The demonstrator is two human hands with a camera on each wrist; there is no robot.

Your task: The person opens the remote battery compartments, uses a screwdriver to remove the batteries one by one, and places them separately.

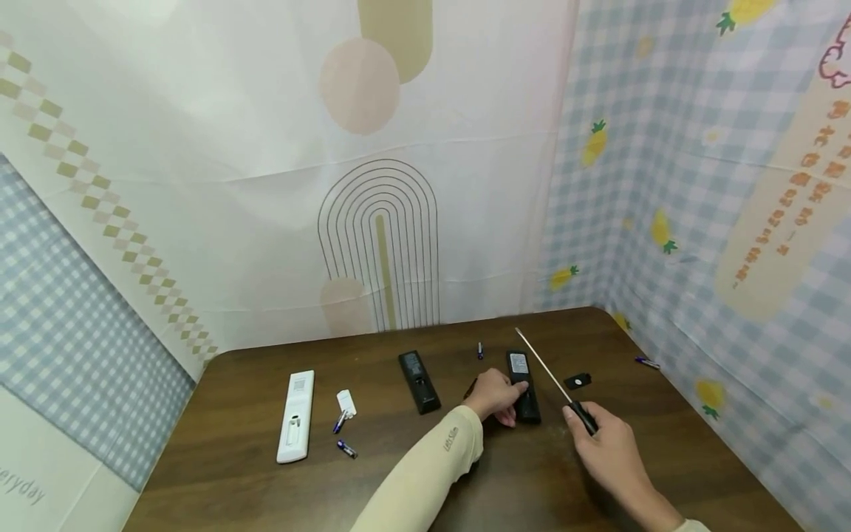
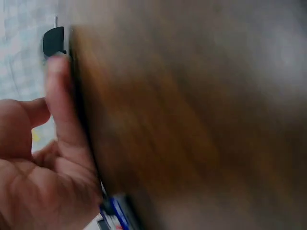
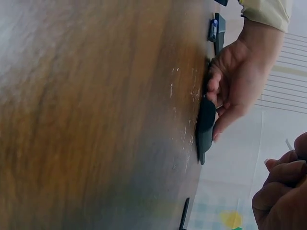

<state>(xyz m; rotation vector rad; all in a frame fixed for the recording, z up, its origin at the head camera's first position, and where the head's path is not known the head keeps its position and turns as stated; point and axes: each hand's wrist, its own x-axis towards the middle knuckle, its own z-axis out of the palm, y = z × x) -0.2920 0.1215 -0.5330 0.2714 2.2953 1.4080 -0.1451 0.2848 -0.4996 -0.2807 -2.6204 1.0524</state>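
Observation:
A black remote control (image 1: 527,405) lies face down on the right of the table, a pale label on its back. In the head view my left hand (image 1: 495,394) holds it at its left edge, thumb on top. The right wrist view has that left hand (image 3: 240,76) with curled fingers beside the remote (image 3: 206,122). My right hand (image 1: 610,448) grips a screwdriver (image 1: 582,416) by its black handle, and its long thin shaft slants up and left above the table. A small black battery cover (image 1: 577,381) lies between the remote and the screwdriver hand.
A second black remote (image 1: 420,383) and a white remote (image 1: 296,417) lie face down farther left. Near the white one are its white cover (image 1: 346,403) and batteries (image 1: 346,448). Another battery (image 1: 480,350) lies toward the back, one more (image 1: 647,363) at the right edge. Cloth hangs behind.

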